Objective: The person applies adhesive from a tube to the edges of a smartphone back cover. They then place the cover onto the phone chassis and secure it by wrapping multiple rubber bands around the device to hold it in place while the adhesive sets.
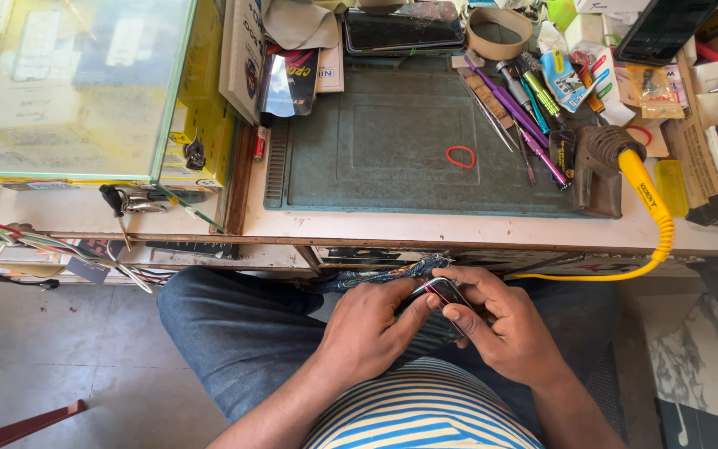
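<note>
Gripping a small dark phone with a thin red edge [445, 291] between both hands, low over the lap, below the front edge of the pale scuffed workbench [459, 231]. Left hand [367, 328] closing around its near end, thumb pressing on the face; right hand [504, 320] clamping the far end, fingers curling over the top. Probably prying or pressing at a seam: best keeping both thumbs close to the edge, easing pressure evenly, steadying wrists on the blue denim thighs [234, 333]. Lying untouched on the grey-green rubber work mat [392, 141]: a red rubber band [460, 156]. Hiding most of the phone under fingers; failing to make out any tool, or whether the back is open.
</note>
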